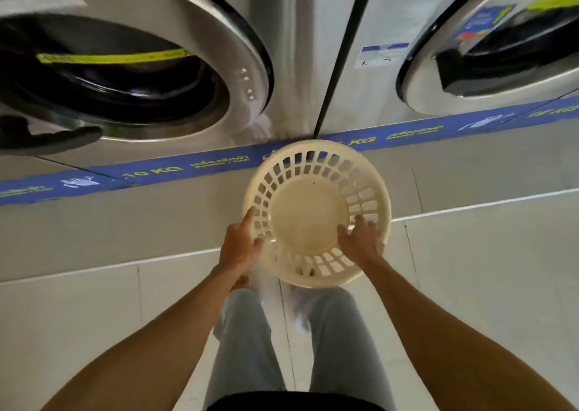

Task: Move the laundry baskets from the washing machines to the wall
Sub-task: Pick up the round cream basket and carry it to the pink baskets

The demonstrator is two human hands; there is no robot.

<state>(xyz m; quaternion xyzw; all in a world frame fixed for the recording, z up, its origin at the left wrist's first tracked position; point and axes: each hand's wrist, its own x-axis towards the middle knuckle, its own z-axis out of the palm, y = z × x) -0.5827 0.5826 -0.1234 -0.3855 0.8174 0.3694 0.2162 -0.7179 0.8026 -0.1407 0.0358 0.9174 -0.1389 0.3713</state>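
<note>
Baskets first: I am seeing one round cream laundry basket being held in the air in front of me, just before the blue strip that is running along the foot of the washing machines. Its mouth is facing me, so I am looking straight into the solid bottom and the slotted wall. It is sitting in front of the seam between the left washing machine and the right washing machine, low down, over the pale tiled floor.

My left hand is gripping the basket's near-left rim, fingers curling around the edge with one finger lying up along the outside. My right hand is closing on the near-right rim, fingers reaching inside over the slots.

Both arms are stretching forward from the bottom corners. Below the basket I am seeing legs in light trousers and a bare foot showing just under the left wrist. The door glass of the left machine is carrying a yellow band. The picture is blurring slightly, so the strip's small print is not legible beyond "10 KG".
</note>
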